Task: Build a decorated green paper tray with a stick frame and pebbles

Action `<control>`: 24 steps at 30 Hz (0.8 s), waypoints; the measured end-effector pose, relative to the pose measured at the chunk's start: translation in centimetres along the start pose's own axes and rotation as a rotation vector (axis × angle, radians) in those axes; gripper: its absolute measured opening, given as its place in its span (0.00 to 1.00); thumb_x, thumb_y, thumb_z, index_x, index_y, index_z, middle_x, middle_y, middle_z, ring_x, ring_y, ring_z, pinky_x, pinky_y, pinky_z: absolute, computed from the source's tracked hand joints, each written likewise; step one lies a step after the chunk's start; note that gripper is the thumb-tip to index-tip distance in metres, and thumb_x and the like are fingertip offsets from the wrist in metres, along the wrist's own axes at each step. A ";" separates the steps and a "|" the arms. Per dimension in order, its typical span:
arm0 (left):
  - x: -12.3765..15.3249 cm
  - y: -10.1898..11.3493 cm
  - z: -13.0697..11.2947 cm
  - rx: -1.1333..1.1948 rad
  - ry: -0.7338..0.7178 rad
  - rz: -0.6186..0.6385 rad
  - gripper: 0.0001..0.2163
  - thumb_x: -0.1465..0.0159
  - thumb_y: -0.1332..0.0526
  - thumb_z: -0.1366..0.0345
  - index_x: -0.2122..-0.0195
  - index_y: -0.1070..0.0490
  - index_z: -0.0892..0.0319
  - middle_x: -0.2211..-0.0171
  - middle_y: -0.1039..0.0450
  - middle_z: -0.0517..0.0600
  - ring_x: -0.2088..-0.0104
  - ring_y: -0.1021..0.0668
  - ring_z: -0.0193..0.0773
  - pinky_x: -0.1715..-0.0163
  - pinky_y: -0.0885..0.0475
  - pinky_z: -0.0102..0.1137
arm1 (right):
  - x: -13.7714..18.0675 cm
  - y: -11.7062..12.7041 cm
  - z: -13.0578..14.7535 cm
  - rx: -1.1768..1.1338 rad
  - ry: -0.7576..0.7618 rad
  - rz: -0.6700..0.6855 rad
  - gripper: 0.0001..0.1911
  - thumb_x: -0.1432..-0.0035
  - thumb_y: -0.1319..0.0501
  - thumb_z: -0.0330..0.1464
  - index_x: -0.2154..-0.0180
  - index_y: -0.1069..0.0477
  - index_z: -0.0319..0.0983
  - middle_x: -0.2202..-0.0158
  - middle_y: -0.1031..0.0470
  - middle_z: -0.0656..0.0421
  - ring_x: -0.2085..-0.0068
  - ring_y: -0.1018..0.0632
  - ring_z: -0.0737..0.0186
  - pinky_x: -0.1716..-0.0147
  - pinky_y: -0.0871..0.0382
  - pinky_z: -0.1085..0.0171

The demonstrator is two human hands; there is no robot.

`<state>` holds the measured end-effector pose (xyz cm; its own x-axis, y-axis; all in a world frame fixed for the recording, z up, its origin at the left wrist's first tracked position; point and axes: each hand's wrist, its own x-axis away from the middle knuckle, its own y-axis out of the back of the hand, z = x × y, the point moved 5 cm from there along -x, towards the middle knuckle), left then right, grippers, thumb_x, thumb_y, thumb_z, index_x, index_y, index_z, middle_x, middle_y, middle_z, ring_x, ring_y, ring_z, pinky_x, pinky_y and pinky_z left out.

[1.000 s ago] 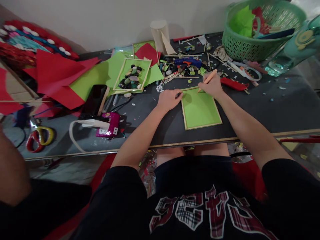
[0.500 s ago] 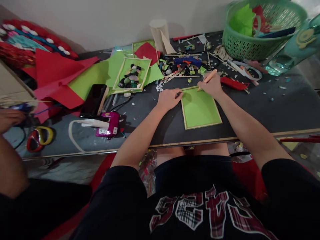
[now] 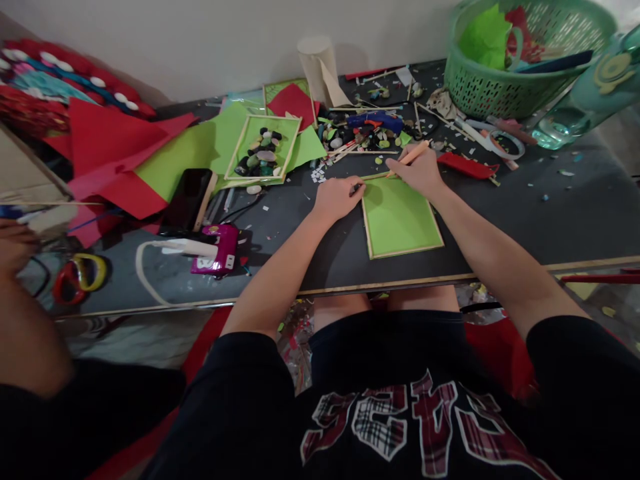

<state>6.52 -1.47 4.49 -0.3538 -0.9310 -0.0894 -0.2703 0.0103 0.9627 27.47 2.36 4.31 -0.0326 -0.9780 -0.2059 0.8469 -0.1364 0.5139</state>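
A green paper sheet (image 3: 403, 217) edged with thin pale wooden sticks lies flat near the table's front edge. At its upper left corner, my left hand (image 3: 336, 199) is closed, fingers curled onto the stick border; a small dark patch shows between them, too unclear to name. My right hand (image 3: 420, 170) grips an orange pen-like tool (image 3: 414, 153), tilted, with its lower end at the sheet's top edge. Its exact kind and tip are hard to make out. Behind my hands sits another stick-framed green sheet (image 3: 240, 148) bearing several pebbles (image 3: 264, 157).
A blue glue gun (image 3: 375, 121) lies among pebbles and scraps. Scissors (image 3: 493, 141), a green basket (image 3: 467, 83) and a water bottle (image 3: 575, 110) are at the right. A phone (image 3: 187, 198), a purple power socket (image 3: 216, 250) and another person's hand (image 3: 17, 247) are leftward.
My right hand has slid slightly left along the sheet's top edge with the orange tool. My left hand stays at the corner. The other person's hand at the far left has shifted left.
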 end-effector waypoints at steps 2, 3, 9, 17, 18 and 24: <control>0.0 0.0 0.0 -0.004 0.001 0.003 0.17 0.26 0.45 0.58 0.46 0.18 0.53 0.64 0.15 0.53 0.61 0.16 0.47 0.65 0.30 0.33 | 0.0 -0.1 -0.2 -0.011 0.009 0.003 0.20 0.45 0.27 0.41 0.76 0.35 0.42 0.75 0.31 0.58 0.66 0.23 0.56 0.58 0.20 0.50; 0.0 0.0 0.0 -0.007 -0.001 0.005 0.17 0.26 0.45 0.57 0.46 0.19 0.53 0.64 0.15 0.53 0.61 0.16 0.47 0.65 0.30 0.33 | 0.0 -0.1 -0.3 -0.008 0.015 0.004 0.20 0.45 0.27 0.41 0.76 0.35 0.42 0.75 0.31 0.58 0.66 0.23 0.56 0.58 0.20 0.50; 0.0 0.0 0.0 -0.018 0.000 0.016 0.18 0.25 0.46 0.57 0.46 0.19 0.56 0.66 0.16 0.53 0.61 0.16 0.47 0.65 0.31 0.32 | 0.1 -0.5 -0.2 -0.002 0.072 0.114 0.21 0.48 0.25 0.38 0.78 0.36 0.42 0.76 0.30 0.57 0.68 0.24 0.56 0.58 0.20 0.48; 0.1 0.1 -0.1 -0.019 -0.001 0.007 0.17 0.26 0.45 0.58 0.47 0.18 0.54 0.66 0.16 0.52 0.62 0.17 0.47 0.67 0.34 0.32 | -0.4 -0.2 -0.6 0.046 0.080 0.015 0.20 0.46 0.26 0.40 0.76 0.35 0.41 0.75 0.31 0.58 0.66 0.24 0.56 0.57 0.21 0.49; 0.1 0.1 -0.1 -0.017 0.000 0.009 0.17 0.26 0.45 0.58 0.47 0.19 0.54 0.66 0.16 0.52 0.62 0.17 0.47 0.67 0.34 0.32 | -0.4 -0.3 -0.6 0.048 0.084 0.027 0.20 0.46 0.26 0.39 0.76 0.35 0.41 0.75 0.31 0.57 0.66 0.24 0.56 0.56 0.21 0.49; 0.1 0.1 0.0 -0.020 0.002 0.017 0.18 0.25 0.46 0.56 0.47 0.19 0.54 0.66 0.16 0.52 0.61 0.16 0.47 0.66 0.33 0.33 | -0.3 -0.1 -0.5 0.118 0.090 0.002 0.18 0.47 0.29 0.30 0.78 0.38 0.42 0.76 0.34 0.58 0.66 0.25 0.55 0.53 0.22 0.47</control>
<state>6.50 -1.54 4.55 -0.3563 -0.9315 -0.0726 -0.2461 0.0186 0.9691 27.67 2.74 3.89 0.0213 -0.9608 -0.2763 0.7788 -0.1574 0.6072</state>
